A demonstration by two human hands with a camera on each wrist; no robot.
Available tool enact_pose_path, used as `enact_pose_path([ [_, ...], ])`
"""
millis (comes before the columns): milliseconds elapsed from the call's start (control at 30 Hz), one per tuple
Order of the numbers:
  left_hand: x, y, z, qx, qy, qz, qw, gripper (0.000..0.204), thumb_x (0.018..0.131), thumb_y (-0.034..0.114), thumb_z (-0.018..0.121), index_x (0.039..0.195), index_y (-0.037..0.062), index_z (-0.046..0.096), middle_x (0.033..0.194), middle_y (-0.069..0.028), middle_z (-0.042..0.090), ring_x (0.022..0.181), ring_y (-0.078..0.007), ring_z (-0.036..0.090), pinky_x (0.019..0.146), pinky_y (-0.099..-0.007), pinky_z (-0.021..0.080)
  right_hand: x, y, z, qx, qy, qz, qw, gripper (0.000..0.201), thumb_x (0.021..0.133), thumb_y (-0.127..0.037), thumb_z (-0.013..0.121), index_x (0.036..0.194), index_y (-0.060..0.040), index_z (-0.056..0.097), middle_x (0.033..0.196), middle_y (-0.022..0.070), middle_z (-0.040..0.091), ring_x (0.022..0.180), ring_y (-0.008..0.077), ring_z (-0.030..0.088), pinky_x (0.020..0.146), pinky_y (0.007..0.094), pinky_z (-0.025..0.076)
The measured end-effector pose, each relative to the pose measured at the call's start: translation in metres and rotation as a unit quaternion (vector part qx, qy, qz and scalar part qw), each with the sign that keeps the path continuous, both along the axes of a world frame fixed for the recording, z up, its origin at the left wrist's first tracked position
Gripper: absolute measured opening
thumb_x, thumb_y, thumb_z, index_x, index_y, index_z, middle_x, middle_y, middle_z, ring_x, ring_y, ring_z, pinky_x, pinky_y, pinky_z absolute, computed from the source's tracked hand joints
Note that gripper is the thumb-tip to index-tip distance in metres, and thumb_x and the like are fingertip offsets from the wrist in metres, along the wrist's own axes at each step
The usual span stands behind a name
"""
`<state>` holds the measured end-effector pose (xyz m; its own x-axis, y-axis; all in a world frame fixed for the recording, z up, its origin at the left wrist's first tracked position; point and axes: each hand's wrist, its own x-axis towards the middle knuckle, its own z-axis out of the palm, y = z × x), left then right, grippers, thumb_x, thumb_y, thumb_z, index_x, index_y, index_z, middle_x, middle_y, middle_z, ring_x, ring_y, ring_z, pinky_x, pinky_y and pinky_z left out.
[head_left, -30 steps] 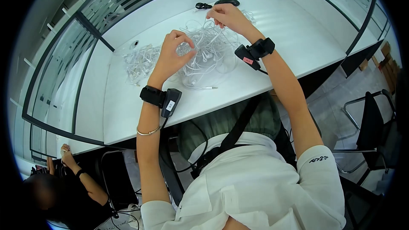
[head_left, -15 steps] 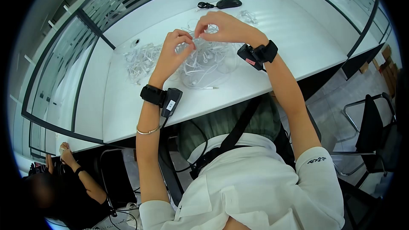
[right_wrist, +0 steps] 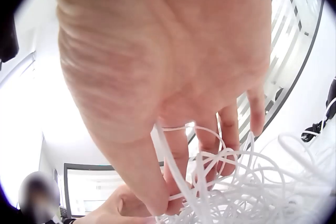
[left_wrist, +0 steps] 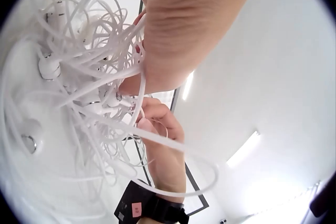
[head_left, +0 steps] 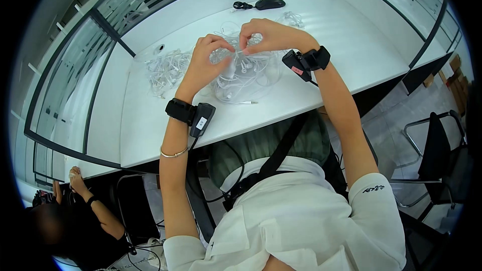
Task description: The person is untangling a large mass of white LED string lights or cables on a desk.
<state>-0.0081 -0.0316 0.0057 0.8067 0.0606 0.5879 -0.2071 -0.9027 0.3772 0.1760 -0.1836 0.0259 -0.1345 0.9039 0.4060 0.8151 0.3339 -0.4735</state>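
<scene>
My left hand & right hand both pinch strands of the white earphone tangle above the counter — fingertips hidden by cords, which strand unclear.

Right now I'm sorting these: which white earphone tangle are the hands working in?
The larger tangle in front of the person; both hands pinch its cords. The smaller pile lies untouched left.

Both forearms reach forward over the desk, elbows bent. The left hand and right hand meet just above its middle, fingers curled and fingertips pinched close together, each wrist wearing a black strapped camera.
</scene>
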Motion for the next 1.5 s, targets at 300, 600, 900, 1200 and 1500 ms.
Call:
enact_pose_path([
  [300, 0.004, 0.000, -0.001, -0.001, -0.045, 0.002, 0.999, 0.016, 0.071, 0.005, 0.073, 0.084, 0.0072, 0.064, 0.099, -0.0041, 0.060, 0.100, -0.0230, 0.053, 0.091, -0.0346, 0.039, -0.009, 0.014, -0.004, 0.095, -0.002, -0.014, 0.995, 0.019, 0.080, -0.027, 0.070, 0.089, -0.0107, 0.067, 0.091, 0.0015, 0.064, 0.090, 0.0192, 0.054, 0.083, 0.0333, 0.042],
  [600, 0.006, 0.003, 0.001, -0.043, -0.151, 0.043, 0.987, 0.012, 0.070, 0.002, 0.069, 0.076, 0.0039, 0.058, 0.085, -0.0062, 0.063, 0.086, -0.0231, 0.057, 0.080, -0.0339, 0.043, -0.032, 0.013, 0.003, 0.169, -0.088, -0.128, 0.973, 0.012, 0.078, -0.023, 0.070, 0.083, -0.0149, 0.062, 0.076, -0.0036, 0.058, 0.080, 0.0144, 0.055, 0.091, 0.0326, 0.033],
  [900, 0.002, 0.003, 0.002, -0.154, -0.073, 0.004, 0.985, 0.009, 0.080, 0.006, 0.066, 0.084, -0.0019, 0.063, 0.079, -0.0048, 0.064, 0.079, -0.0127, 0.058, 0.079, -0.0277, 0.045, -0.036, 0.019, -0.009, 0.167, -0.096, -0.116, 0.974, 0.018, 0.078, -0.030, 0.070, 0.079, -0.0149, 0.060, 0.071, -0.0050, 0.058, 0.074, 0.0133, 0.056, 0.091, 0.0326, 0.033],
  [1200, 0.004, 0.004, 0.000, -0.119, -0.069, 0.057, 0.989, 0.010, 0.081, 0.009, 0.069, 0.081, -0.0001, 0.066, 0.078, -0.0019, 0.066, 0.078, -0.0106, 0.058, 0.082, -0.0272, 0.042, -0.030, 0.022, -0.008, 0.147, -0.095, -0.148, 0.973, 0.015, 0.082, -0.028, 0.066, 0.080, -0.0143, 0.060, 0.071, -0.0042, 0.058, 0.071, 0.0131, 0.056, 0.091, 0.0324, 0.033],
  [1500, 0.004, -0.006, 0.002, -0.110, -0.112, 0.007, 0.988, 0.010, 0.080, 0.010, 0.067, 0.083, 0.0038, 0.059, 0.088, -0.0021, 0.064, 0.085, -0.0127, 0.056, 0.082, -0.0267, 0.038, -0.013, 0.018, -0.006, 0.150, 0.104, -0.232, 0.956, 0.017, 0.082, -0.021, 0.061, 0.083, -0.0044, 0.057, 0.069, 0.0056, 0.060, 0.065, 0.0176, 0.058, 0.059, 0.0282, 0.043],
])
